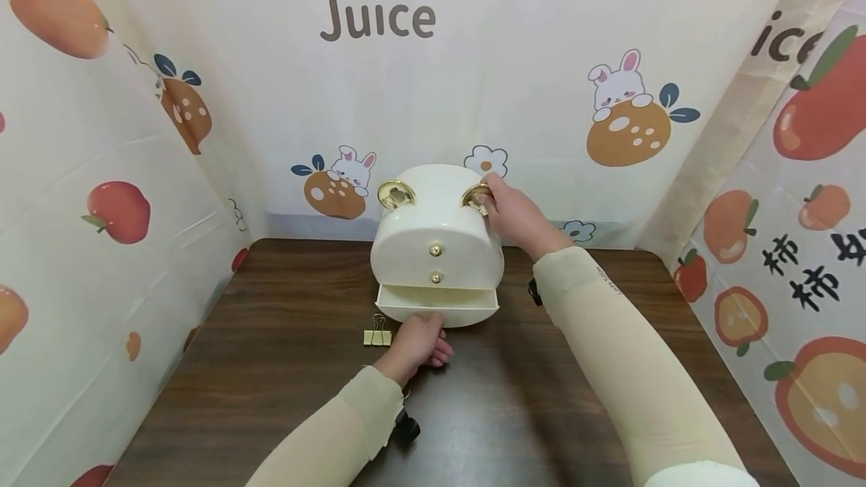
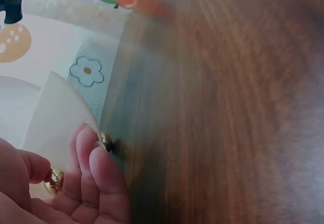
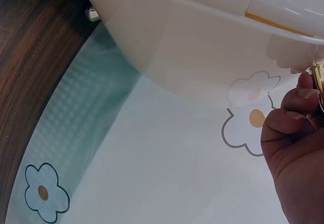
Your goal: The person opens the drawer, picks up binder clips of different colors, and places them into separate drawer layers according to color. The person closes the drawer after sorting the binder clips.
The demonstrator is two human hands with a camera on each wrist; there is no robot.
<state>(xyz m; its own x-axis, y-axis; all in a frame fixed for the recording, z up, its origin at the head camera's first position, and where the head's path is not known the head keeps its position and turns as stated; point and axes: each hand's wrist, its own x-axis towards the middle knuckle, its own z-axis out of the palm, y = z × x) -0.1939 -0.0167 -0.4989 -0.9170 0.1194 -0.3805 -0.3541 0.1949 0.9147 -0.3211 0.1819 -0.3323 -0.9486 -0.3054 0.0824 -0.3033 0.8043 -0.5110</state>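
Note:
A white rounded storage box [image 1: 440, 246] with two round gold ears stands at the back of the table. Its lowest drawer [image 1: 473, 316] is pulled part way out, and two gold knobs mark the front above it. With thumb and fingers, my left hand [image 1: 419, 340] pinches the drawer's gold knob [image 2: 54, 183], which the hand hides in the head view. My right hand [image 1: 517, 216] grips the right gold ear [image 1: 473, 195] at the top of the box. A gold binder clip [image 1: 377, 337] sits on the table just left of my left hand.
The dark wooden table [image 1: 291, 397] reaches back to a curtain [image 1: 514, 36] printed with fruit and rabbits. Similar printed cloth hangs along both sides. The left gold ear [image 1: 395, 195] sticks up from the box.

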